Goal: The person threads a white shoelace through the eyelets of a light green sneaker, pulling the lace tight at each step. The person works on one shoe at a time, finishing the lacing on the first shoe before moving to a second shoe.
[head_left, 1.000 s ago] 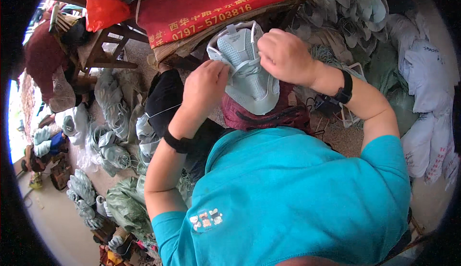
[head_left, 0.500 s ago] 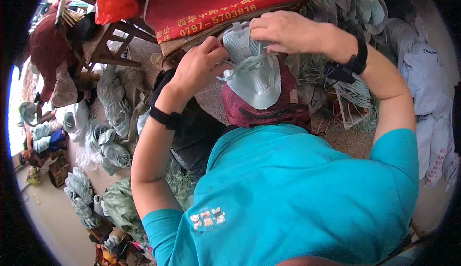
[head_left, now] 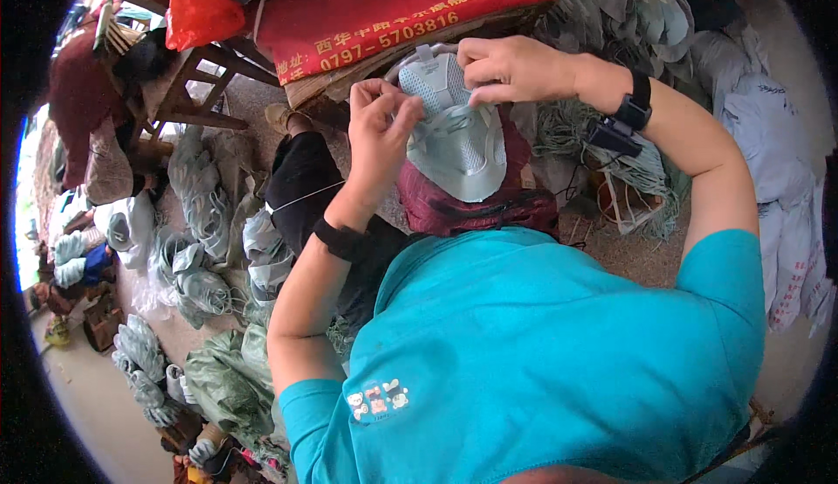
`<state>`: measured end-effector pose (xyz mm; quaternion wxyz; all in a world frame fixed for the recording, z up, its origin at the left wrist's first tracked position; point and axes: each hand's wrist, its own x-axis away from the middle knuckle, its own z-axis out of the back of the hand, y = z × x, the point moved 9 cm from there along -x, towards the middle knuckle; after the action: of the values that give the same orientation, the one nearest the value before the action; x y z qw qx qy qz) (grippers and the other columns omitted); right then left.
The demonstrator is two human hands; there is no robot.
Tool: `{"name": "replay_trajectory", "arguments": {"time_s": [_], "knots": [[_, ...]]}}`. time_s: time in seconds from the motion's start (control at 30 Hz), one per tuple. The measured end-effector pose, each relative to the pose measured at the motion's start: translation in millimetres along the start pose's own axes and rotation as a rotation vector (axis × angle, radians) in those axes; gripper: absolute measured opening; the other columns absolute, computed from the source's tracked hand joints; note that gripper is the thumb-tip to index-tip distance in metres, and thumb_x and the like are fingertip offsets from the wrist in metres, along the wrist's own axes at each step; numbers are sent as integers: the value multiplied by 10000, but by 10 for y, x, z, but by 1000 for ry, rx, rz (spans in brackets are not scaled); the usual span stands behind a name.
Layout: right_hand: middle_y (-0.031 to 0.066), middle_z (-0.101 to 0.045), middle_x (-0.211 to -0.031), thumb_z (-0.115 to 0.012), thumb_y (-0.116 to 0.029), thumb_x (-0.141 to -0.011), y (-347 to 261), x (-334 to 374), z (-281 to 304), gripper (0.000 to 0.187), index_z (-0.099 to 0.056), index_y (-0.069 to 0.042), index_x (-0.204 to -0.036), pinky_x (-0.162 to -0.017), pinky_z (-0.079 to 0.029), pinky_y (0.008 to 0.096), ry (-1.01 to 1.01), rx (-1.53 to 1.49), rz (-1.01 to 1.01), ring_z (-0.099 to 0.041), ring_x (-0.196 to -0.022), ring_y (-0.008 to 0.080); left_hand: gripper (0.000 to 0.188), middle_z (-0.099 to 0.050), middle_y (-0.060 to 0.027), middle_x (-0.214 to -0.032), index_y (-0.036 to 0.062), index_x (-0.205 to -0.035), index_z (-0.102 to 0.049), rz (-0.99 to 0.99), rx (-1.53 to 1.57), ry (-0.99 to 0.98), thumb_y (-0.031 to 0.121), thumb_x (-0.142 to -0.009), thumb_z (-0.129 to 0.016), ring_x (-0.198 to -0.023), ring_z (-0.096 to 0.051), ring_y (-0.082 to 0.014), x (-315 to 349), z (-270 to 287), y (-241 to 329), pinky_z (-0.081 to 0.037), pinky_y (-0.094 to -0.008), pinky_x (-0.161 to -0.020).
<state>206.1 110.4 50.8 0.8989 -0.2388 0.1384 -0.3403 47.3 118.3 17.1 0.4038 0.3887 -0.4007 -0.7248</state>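
Observation:
A pale mint mesh shoe upper (head_left: 476, 165), its toe toward me and its tongue (head_left: 436, 82) pointing away, rests over a dark red padded bundle (head_left: 454, 212) at my lap. A pale shoelace (head_left: 456, 119) crosses its eyelet area. My left hand (head_left: 381, 119) is at the left eyelet edge, thumb and fingers pinched on the lace. A thin pale strand (head_left: 307, 197) slants over the black trouser leg below that wrist. My right hand (head_left: 506, 69) has its fingers closed on the upper's right edge near the tongue; the fingertips partly hide what they grip.
A red printed cloth (head_left: 393, 13) covers a worn wooden bench edge just beyond the shoe. Piles of similar uppers (head_left: 196, 187) lie on the floor at left, with a green sack (head_left: 227, 379). Lace bundles (head_left: 567, 126) and white sacks (head_left: 768, 152) are at right.
My left hand has turned more upright, and its forearm has swung right. The right hand has shifted slightly left and down. A pale strand now shows across the black trouser leg.

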Motion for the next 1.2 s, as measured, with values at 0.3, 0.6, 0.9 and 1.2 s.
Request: {"name": "replay_trajectory", "arguments": {"time_s": [0.3, 0.6, 0.9, 1.2], "knots": [[98, -546, -825, -630, -83, -822, -415, -24, -133, 91, -588, -10, -787, -698, -479, 353, 338, -225, -176, -579, -775, 247, 212, -536, -21, -917, 26, -904, -626, 101, 839, -62, 206, -977, -540, -832, -469, -94, -161, 194, 802, -365, -221, -712], [114, -576, -872, -613, -74, -797, -396, -114, 31, 87, -590, -46, -876, -697, -504, 398, 266, 312, -88, -604, -840, 306, 295, -377, 59, -631, 68, -921, -547, 404, 862, 335, 303, -1033, -408, -515, -315, -56, 59, 429, -240, -271, -226, -472], [102, -520, -923, -569, -64, -722, -605, -155, 5, 95, -556, -55, -816, -675, -515, 352, 297, 599, -83, -586, -878, 267, 151, -515, 4, -805, 12, -981, -503, 303, 549, 177, 123, -939, -597, -691, -462, -38, 307, 33, -236, -395, -201, -589], [122, -538, -868, -633, -67, -793, -342, -88, -110, 111, -565, -20, -868, -670, -499, 390, 265, 178, -200, -604, -782, 281, 170, -525, -94, -755, 52, -1014, -601, 103, -151, 67, 117, -864, -645, -607, -518, -201, 288, 23, 127, -431, -333, -557]]}}
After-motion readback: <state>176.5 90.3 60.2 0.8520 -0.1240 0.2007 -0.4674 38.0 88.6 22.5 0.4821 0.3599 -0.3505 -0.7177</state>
